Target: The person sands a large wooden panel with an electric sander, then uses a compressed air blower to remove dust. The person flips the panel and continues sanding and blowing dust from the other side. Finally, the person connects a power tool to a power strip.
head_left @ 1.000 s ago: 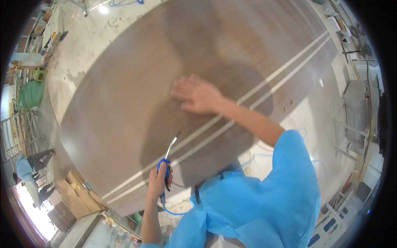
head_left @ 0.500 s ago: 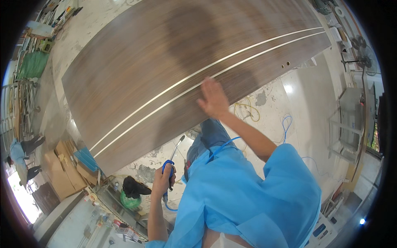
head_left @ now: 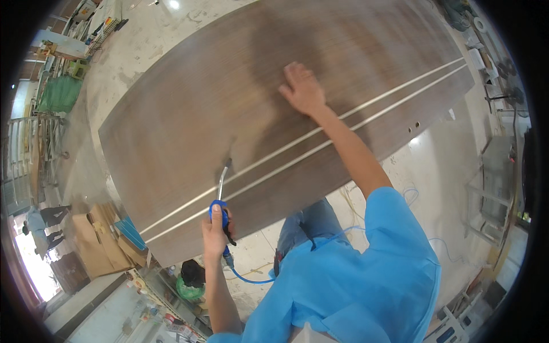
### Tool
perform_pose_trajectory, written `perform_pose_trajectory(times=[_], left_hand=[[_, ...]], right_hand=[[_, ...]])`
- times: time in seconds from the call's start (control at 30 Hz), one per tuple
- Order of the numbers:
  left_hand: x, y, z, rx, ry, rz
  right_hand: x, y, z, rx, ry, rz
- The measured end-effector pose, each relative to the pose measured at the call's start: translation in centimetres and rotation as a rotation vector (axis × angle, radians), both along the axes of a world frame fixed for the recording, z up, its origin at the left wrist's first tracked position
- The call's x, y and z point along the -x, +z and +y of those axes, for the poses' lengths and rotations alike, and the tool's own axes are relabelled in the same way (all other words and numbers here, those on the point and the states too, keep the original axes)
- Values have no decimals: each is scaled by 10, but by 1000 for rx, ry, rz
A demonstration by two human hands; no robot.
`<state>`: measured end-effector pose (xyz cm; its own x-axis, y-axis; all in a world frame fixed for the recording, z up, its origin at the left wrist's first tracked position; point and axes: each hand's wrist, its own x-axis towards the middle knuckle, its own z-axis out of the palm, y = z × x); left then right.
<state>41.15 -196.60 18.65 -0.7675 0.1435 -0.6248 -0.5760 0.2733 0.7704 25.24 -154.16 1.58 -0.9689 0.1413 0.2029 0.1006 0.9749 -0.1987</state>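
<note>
A large brown wood-grain door panel (head_left: 189, 120) lies flat in front of me, with two pale parallel strips (head_left: 274, 153) running along its near side. My left hand (head_left: 215, 233) is wrapped round a blue air blow gun (head_left: 219, 210). Its bent metal nozzle points away over the panel, and the tip is above the surface just past the strips. A blue hose (head_left: 251, 280) runs from the gun's lower end toward my body. Beyond the strips, my right hand (head_left: 305, 91) is spread out palm down over the panel; whether it touches cannot be told.
Two small round holes (head_left: 414, 127) pierce the panel near its right edge. Flattened cardboard (head_left: 94, 243) leans at the left, where another person (head_left: 40, 226) is farther off. A green bag (head_left: 190, 290) with something black sits below the panel's near left corner. A fan stands at the far right.
My right hand has swept farther across the panel, past both strips. My left hand has raised the blow gun from beside the near edge to over the panel. The view has shifted slightly.
</note>
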Motion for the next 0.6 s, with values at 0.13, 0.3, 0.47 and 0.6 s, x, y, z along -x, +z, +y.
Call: perform_pose_trajectory(times=[0.13, 0.3, 0.47, 0.6], left_hand=[[29, -9, 31, -14, 19, 29], [72, -16, 69, -33, 61, 35], [99, -16, 107, -56, 51, -5], [90, -19, 105, -13, -16, 2]], right_hand=[[96, 3, 61, 15, -369, 99], [196, 20, -14, 104, -76, -49], [219, 15, -80, 43, 547, -141], [240, 30, 3, -26, 194, -15]])
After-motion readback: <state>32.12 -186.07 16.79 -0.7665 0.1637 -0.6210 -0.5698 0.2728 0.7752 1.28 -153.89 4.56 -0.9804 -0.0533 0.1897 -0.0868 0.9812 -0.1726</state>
